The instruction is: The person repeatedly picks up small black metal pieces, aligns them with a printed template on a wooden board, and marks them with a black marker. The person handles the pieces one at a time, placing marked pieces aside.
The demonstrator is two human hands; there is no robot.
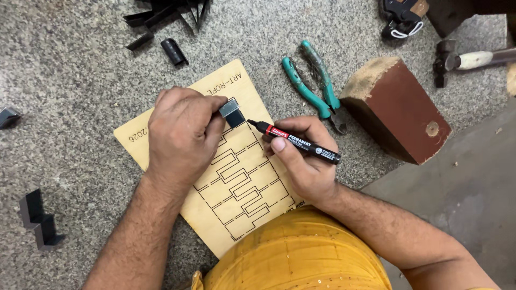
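Left hand: the left hand (181,134) lies knuckles-up on a pale wooden board (236,215), fingers curled tight, pinching a small dark metal piece (232,112) at its fingertips.
Metal piece: it sits on the board's upper part, at the top end of the line pattern, half hidden under the fingers.
Right hand: the right hand (302,161) is closed round a black marker pen (294,142), thumb pressed along the barrel.
Marker: it lies nearly flat, tip pointing left, just beside the metal piece; whether tip and metal touch cannot be told.
Board: a thin plywood sheet, set at a slant on a speckled stone floor (75,91), carrying a stepped chain of dark rectangular outlines down its middle.
Pliers: a pair with worn teal handles (312,80) lies on the floor just above the right hand.
Block: a brown wooden block (400,107) rests right of the pliers.
Hammer: a hammer (462,60) lies at the upper right edge.
Scraps: black bent metal pieces are scattered at upper left (173,51) and lower left (38,217), well apart from the board.
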